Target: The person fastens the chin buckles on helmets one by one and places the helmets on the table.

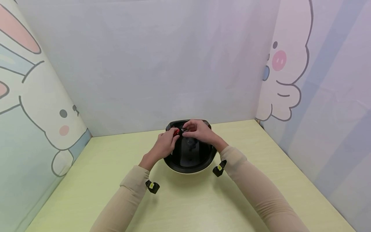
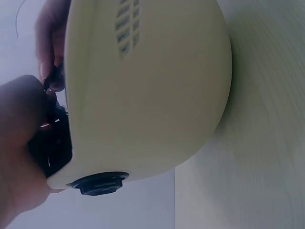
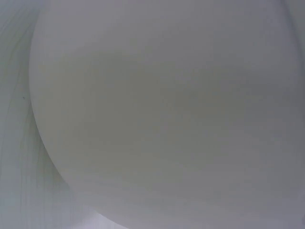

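Note:
A cream helmet (image 2: 152, 95) lies upside down on the table, its black inside (image 1: 189, 158) facing up. Over its far part both hands meet. My left hand (image 1: 163, 145) pinches a small red piece (image 1: 176, 131), which looks like part of a strap buckle. Close beside it, my right hand (image 1: 200, 131) pinches a small dark piece (image 1: 184, 130) between thumb and fingers. Whether the two pieces touch cannot be told. In the left wrist view, dark straps (image 2: 59, 138) show beside the left hand. Only the pale shell (image 3: 157, 119) fills the right wrist view; the hand is out of it.
The helmet stands near the back edge of the pale yellow table (image 1: 185, 203). A plain pale curtain (image 1: 162, 64) hangs behind it. Cartoon-printed panels rise on the left (image 1: 49, 106) and right (image 1: 290, 80). A black fitting (image 2: 100, 183) juts from the shell's side.

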Demonstrator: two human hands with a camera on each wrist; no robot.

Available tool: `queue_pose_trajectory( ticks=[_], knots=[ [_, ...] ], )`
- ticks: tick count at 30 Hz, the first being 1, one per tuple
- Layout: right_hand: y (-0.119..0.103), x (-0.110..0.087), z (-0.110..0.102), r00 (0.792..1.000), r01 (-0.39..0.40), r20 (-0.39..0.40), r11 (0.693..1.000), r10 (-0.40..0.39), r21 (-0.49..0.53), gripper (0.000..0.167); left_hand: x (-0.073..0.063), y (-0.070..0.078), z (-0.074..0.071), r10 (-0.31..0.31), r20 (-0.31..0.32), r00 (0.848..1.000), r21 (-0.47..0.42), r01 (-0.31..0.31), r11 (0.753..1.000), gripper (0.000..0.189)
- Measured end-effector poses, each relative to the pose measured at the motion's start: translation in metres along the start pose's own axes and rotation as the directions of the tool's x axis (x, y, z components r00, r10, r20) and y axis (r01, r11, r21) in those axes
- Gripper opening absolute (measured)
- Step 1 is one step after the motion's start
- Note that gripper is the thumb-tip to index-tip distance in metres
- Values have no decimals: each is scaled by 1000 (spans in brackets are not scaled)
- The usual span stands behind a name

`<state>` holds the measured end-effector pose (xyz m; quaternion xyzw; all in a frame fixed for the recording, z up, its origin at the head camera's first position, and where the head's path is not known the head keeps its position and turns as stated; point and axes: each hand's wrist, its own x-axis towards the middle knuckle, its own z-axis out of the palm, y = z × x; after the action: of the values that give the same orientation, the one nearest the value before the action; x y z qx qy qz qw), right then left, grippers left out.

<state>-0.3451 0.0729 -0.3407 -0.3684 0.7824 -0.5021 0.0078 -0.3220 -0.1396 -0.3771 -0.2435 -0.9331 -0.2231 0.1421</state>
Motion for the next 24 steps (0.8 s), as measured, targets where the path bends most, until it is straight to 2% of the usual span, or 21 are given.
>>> queue_pose_trajectory(
  ticks=[2,7,16,24],
  knots=[
    [-7,-3,-1,1000,6,13,1000,-6,2,26,0,0,0,8,-4,1000,6,-8,1000,24],
    [-7,-3,-1,1000,-6,29,1000,5,29,24,-1,0,0,19,-11,1000,20,-19,1000,24],
    [25,8,3,996,-50,69,999,48,20,24,-2,1,0,28,-4,1000,9,-28,1000,25],
    [31,10,4,992,-46,116,997,39,55,22,-2,0,0,28,10,1000,31,-29,999,28]
  ],
)
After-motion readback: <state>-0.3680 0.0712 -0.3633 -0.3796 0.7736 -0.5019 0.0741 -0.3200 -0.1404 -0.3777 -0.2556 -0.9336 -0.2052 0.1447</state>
